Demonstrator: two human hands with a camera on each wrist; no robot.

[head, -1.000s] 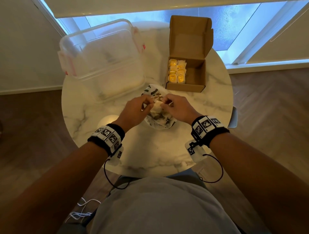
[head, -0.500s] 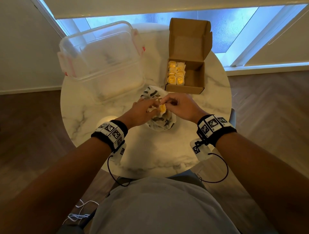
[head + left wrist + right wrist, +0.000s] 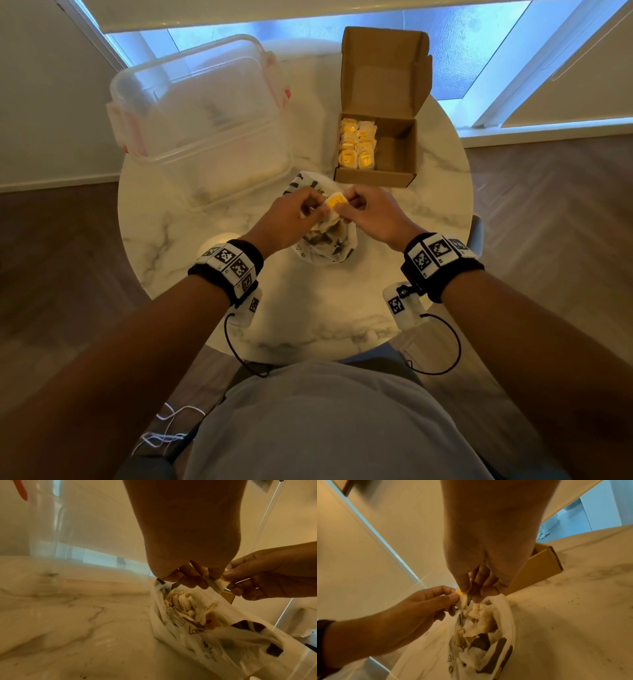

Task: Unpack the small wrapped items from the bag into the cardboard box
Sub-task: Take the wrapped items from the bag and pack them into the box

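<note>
A white bag with dark print lies open on the marble table, with several pale wrapped items inside. Just above its mouth, my left hand and my right hand both pinch one small yellow wrapped item by its ends. The cardboard box stands behind the hands, lid up. Its left half holds rows of yellow wrapped items; its right half is bare.
A large clear plastic tub with red clips stands at the table's back left. The round marble table ends close to my body. Cables hang from both wristbands.
Both hands have lifted one yellow wrapped item up out of the bag's mouth and a little toward the box. It now shows fully between the fingertips.
</note>
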